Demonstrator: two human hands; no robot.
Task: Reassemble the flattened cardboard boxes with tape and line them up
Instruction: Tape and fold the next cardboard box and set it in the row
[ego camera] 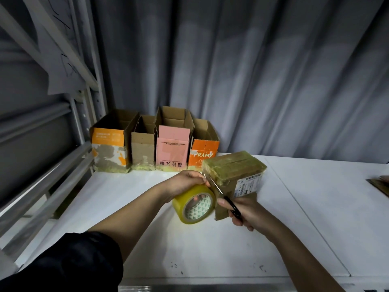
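A brown cardboard box (237,167) stands upside down on the white table (210,245), its taped bottom glossy yellow and a shipping label on its right face. My left hand (185,182) grips a roll of yellow tape (194,204) just left of the box. My right hand (244,211) holds black-handled scissors (223,196), blades pointing up-left at the strip of tape between roll and box. Several open boxes stand in a row at the table's back: orange-and-grey (110,150), plain brown (143,148), pink (171,150), orange "PRAMY" (203,153).
A grey metal shelf frame (84,98) rises at the left, beside the row of boxes. A grey curtain (252,70) hangs behind the table. Flattened cardboard (380,184) pokes in at the right edge.
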